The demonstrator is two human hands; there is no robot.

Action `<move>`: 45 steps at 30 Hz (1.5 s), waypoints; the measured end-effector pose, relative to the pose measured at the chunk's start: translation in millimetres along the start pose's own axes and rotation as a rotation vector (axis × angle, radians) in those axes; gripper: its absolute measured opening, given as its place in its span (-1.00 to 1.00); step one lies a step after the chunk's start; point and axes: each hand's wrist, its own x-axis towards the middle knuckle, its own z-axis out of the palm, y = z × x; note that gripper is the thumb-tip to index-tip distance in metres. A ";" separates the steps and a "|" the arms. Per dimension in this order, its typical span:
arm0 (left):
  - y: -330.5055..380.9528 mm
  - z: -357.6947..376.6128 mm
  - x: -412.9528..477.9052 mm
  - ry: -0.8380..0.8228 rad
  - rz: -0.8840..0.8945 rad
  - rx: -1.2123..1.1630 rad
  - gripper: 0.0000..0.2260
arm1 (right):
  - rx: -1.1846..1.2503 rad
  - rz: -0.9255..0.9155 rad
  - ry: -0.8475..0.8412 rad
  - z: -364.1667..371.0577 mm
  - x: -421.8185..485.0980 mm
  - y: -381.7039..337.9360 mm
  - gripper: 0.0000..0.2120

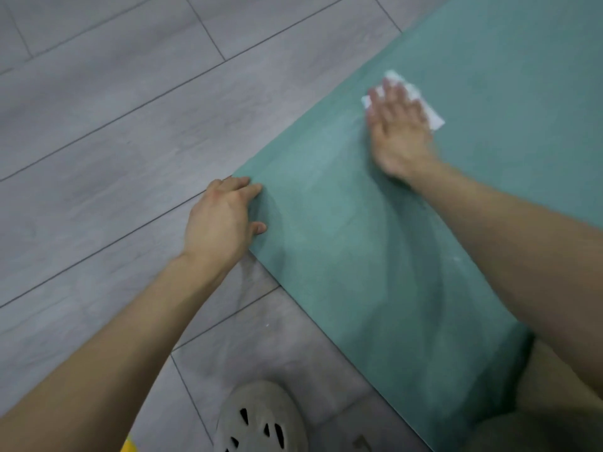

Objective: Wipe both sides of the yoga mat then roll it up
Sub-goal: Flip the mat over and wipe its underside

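A green yoga mat (342,243) lies flat on the floor, running from the bottom right up to the top right. My right hand (396,128) presses flat, fingers straight, on a white wipe (432,117) that lies on the mat near its left edge; the hand is blurred. My left hand (222,220) rests on the mat's near left corner, with its fingers and thumb on the mat's surface and its palm over the floor.
Grey wood-look floor planks (114,125) fill the left and top of the view. A beige perforated clog (261,419) is at the bottom middle, just left of the mat's short edge. A small yellow thing (129,446) shows at the bottom edge.
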 end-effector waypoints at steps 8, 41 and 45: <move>-0.5 0.5 -2.8 0.013 0.008 -0.001 -0.35 | -0.037 -0.675 -0.163 28.6 -70.9 -85.9 -0.38; 71.4 -29.2 5.6 -0.314 -0.022 0.436 -0.17 | 0.051 0.293 -0.048 17.9 -162.2 56.6 -0.32; 100.3 -9.0 -2.8 -0.259 0.193 0.254 0.02 | 0.052 0.384 -0.054 19.5 -136.7 36.0 -0.26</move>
